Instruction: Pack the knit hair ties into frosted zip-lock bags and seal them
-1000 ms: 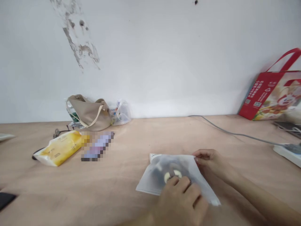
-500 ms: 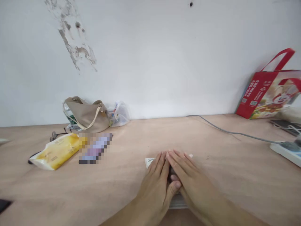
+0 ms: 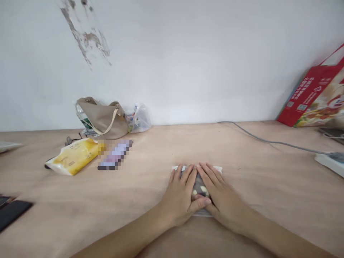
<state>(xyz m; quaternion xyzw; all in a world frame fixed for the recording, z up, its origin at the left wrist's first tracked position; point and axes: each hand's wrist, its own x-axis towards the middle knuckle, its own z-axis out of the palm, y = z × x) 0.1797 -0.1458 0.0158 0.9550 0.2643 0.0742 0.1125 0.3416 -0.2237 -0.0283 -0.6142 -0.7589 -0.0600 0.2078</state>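
Both of my hands lie side by side on a frosted plastic bag (image 3: 212,168) on the tabletop. Only its top edge and a strip near the bottom show. Between my hands, a dark object (image 3: 199,187) with cream-coloured patches shows through the plastic. My left hand (image 3: 180,197) presses on the bag with its fingers spread and its thumb turned inward. My right hand (image 3: 223,195) lies on the other side, its fingertips near the top edge. Most of the bag is hidden under my hands.
A light wooden table (image 3: 80,215) holds a yellow packet (image 3: 73,156), a pixelated item (image 3: 115,154), a tan shoulder bag (image 3: 102,120), a clear plastic bag (image 3: 138,118) and a red gift bag (image 3: 309,93). A grey cable (image 3: 276,142) runs to a white power strip (image 3: 330,163).
A second ago the bag lay wide under my left hand, with my right hand at its edge. Both hands now cover it, and less of the bag shows between them.
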